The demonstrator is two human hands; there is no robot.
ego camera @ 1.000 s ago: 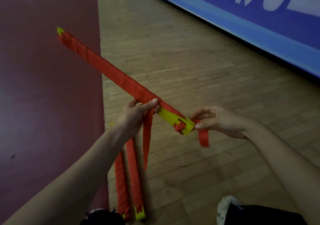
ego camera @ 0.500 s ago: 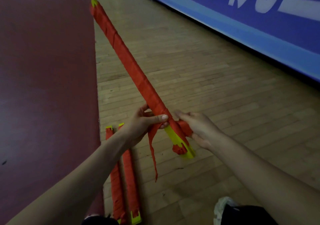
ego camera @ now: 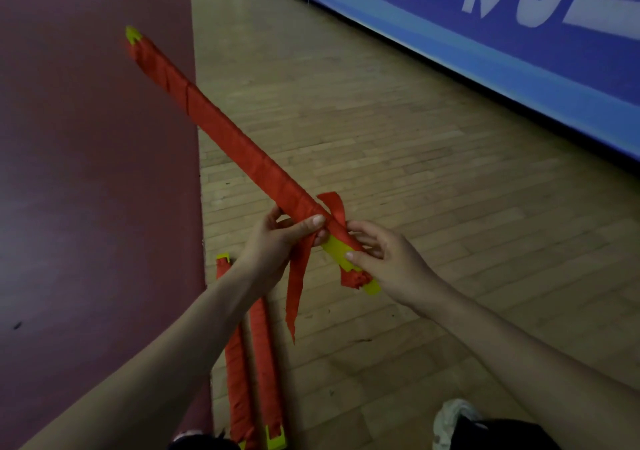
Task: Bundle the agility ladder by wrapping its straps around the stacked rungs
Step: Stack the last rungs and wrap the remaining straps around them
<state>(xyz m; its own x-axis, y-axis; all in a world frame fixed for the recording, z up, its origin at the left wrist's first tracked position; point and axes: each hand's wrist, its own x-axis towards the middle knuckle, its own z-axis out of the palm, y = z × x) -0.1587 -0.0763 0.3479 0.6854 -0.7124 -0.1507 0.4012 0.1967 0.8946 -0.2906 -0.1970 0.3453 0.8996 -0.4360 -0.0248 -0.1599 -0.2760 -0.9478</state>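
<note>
Rung bundle [ego camera: 239, 151], held over wood floor [ego camera: 415, 172] near its red edge: left grip [ego camera: 273, 241] curled round wrapped shaft, right grip [ego camera: 391, 262] pinching yellow end [ego camera: 337, 250]; strap [ego camera: 334, 205] freshly looped across, tail [ego camera: 298, 290] dangling; wrapping judged nearly complete.

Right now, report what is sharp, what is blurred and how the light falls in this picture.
Head view: dim, even light, no hard shadows; left hand and right hand on the wrapped ladder bundle look fairly sharp; its far yellow tip and the blue banner lettering are smeared; the wide-angle lens bows the banner's edge; faint sheen on the maroon floor.
</note>
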